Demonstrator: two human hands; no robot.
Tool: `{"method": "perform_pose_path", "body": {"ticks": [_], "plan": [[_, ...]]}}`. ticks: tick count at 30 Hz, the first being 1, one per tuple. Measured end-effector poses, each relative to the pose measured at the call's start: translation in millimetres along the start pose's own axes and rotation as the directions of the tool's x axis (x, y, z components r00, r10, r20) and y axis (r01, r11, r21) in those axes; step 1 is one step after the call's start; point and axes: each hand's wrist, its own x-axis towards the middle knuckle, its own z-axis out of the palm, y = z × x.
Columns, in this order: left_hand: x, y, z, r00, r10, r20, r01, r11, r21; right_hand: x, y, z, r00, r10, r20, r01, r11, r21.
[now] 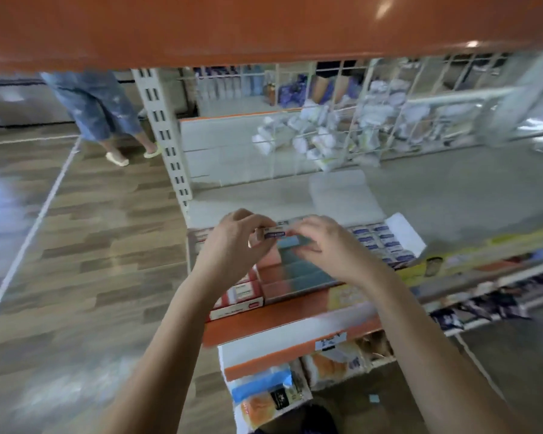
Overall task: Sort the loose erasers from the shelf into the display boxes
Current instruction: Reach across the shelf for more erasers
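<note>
Erasers [386,242] in white and blue sleeves are packed in rows inside an open display box [403,233] on the shelf [282,311], at the right. One loose eraser [275,234] is pinched between the left hand [235,245] and the right hand [323,245], fingers curled, above a teal-and-orange box [298,277]. Red-and-white boxes [239,296] are stacked beside it.

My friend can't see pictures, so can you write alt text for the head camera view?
Two bare hands meet over a shop shelf: the left hand and the right hand together pinch a small white eraser with a purple label above an open cardboard display box of matching erasers. Red-and-white boxes sit on the orange-edged shelf below.
</note>
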Motion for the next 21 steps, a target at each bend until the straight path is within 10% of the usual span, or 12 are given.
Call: {"method": "perform_pose_path", "body": {"ticks": [10,21], "plan": [[63.6,106.0,94.6,0.957,0.188,0.222,-0.217,0.97,0.114,-56.5,123.4,-82.1,0.95,0.233,-0.21,-0.264,0.955,-0.133],[81.0,130.7,137.3,0.906,-0.163,0.39,0.056,0.961,0.272,-59.8,179.8,-88.9,0.98,0.136,-0.144,-0.145,0.988,-0.054]]}}
